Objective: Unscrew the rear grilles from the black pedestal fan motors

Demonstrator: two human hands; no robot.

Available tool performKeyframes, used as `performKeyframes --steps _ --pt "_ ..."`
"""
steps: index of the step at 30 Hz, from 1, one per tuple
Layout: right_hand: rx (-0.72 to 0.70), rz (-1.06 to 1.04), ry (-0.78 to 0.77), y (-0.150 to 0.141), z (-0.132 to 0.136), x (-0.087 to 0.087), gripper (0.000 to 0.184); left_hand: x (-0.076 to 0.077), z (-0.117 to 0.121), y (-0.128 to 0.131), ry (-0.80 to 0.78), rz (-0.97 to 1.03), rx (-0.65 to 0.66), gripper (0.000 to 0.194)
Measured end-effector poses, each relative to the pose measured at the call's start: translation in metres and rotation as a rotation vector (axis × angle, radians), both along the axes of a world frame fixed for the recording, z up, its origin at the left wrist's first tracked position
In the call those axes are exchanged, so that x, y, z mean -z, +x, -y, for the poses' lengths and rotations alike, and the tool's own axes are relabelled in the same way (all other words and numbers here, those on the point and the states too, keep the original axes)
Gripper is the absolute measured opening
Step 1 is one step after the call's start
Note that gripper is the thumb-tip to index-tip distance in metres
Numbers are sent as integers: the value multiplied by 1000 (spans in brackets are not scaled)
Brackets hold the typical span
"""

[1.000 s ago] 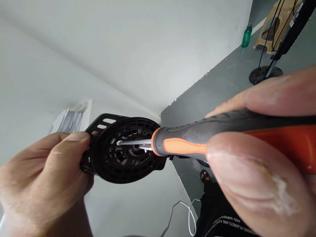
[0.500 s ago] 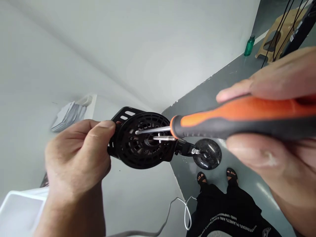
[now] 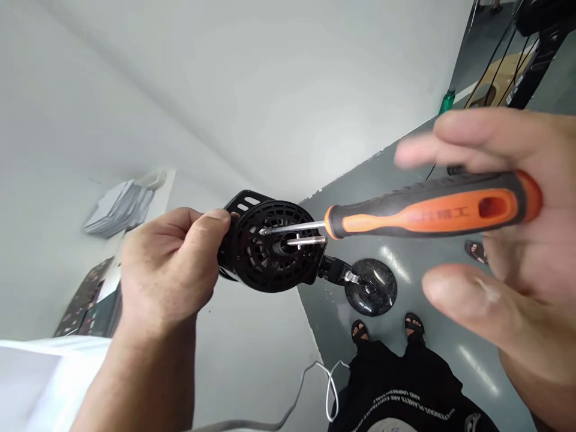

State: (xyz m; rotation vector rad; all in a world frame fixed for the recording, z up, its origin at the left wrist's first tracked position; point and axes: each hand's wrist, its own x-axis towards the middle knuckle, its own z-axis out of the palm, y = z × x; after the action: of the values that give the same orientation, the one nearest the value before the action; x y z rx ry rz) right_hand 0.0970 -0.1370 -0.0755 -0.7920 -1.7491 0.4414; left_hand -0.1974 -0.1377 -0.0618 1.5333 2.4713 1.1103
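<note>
A black fan motor housing [image 3: 270, 273] with a round slotted face is tilted toward me, its metal shaft [image 3: 310, 240] poking out of the centre. My left hand [image 3: 173, 264] grips its left edge, thumb in front. An orange and black screwdriver [image 3: 432, 207] lies across the view, its tip on the slotted face above the shaft; whether it sits in a screw I cannot make out. My right hand [image 3: 517, 258] is spread around the handle, fingers above and thumb below, both apart from it. The handle's butt is by the palm; contact there is unclear.
The housing joins a stand whose round black base [image 3: 371, 288] is on the grey floor. A white cable [image 3: 310, 384] loops below. Papers [image 3: 119, 210] are at left, with a white bin-like edge [image 3: 54, 372] beneath. A green bottle [image 3: 447, 101] and beige stool [image 3: 488, 78] stand upper right.
My right hand has loosened from the screwdriver handle, its fingers and thumb now spread. The handle has turned, showing its orange side and hole. The housing and left hand appear slightly further right.
</note>
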Motion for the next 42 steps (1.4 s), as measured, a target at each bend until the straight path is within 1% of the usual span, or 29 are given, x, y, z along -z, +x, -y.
performKeyframes --steps 1,2,4,5,6,8,10,11,12,13,15,16,17,18,21,23,26,28,31,33,35,36,37,39,40,41,42 --pt "-8 15 -7 0 -3 -1 42 -1 0 2 -12 45 -15 33" --pt "5 13 19 -1 -5 -2 43 -3 0 4 -22 77 -24 33" --pt "116 -64 98 -6 -10 -4 35 -5 0 6 -32 75 -29 33" --pt "165 -101 113 -8 -12 -5 30 -5 -1 7 -34 65 -27 33" --pt "179 -125 91 -9 -12 -5 29 -6 -1 7 -35 62 -28 32" --pt "123 -146 19 -10 -11 -6 31 -5 -2 7 -40 70 -36 32" --pt "-18 -111 -9 -9 -8 -9 36 -4 -3 7 -38 69 -41 32" --pt "-47 -100 -2 -9 -7 -11 34 -4 -3 7 -39 59 -41 32" --pt "-36 -102 37 -9 -8 -13 30 -4 -3 6 -38 47 -39 33" --pt "9 -113 100 -10 -9 -15 27 -3 -2 6 -37 40 -37 33" --pt "130 -125 192 -11 -16 -16 27 -4 -2 6 -40 48 -40 34" --pt "168 -116 221 -11 -19 -15 28 -4 -2 6 -46 57 -48 34" --pt "175 -95 218 -11 -23 -13 28 -4 -2 6 -52 66 -57 33" --pt "151 -69 177 -10 -26 -10 30 -4 -2 6 -59 72 -65 32" --pt "38 -24 48 -5 -25 -3 38 -5 -2 7 -58 76 -70 31" --pt "1 -28 23 -3 -20 -1 43 -5 -1 7 -50 75 -61 31" --pt "-28 -37 15 -5 -13 -2 44 -6 0 8 -57 89 -63 31" --pt "-35 -76 19 -7 -10 -3 40 -7 0 10 -61 108 -69 31" --pt "-29 -199 32 -12 -6 -1 28 -8 -1 12 -48 114 -68 30" --pt "56 -231 36 -12 -5 3 15 -8 0 12 -45 111 -65 30" --pt "137 -156 -1 -9 -5 7 5 -7 0 10 -46 111 -74 31" --pt "129 -94 -47 -6 -5 9 7 -6 1 8 -46 114 -83 31" --pt "81 -38 -95 -3 -6 11 15 -6 1 6 -45 116 -92 32" --pt "-85 20 -137 3 -7 12 32 -5 2 2 -33 121 -94 32" --pt "-148 16 -145 4 -8 12 37 -5 2 1 -28 119 -86 33" --pt "-158 -12 -131 4 -9 12 35 -5 3 0 -25 116 -78 33" --pt "-134 -45 -111 3 -10 11 29 -5 3 0 -27 115 -69 33"
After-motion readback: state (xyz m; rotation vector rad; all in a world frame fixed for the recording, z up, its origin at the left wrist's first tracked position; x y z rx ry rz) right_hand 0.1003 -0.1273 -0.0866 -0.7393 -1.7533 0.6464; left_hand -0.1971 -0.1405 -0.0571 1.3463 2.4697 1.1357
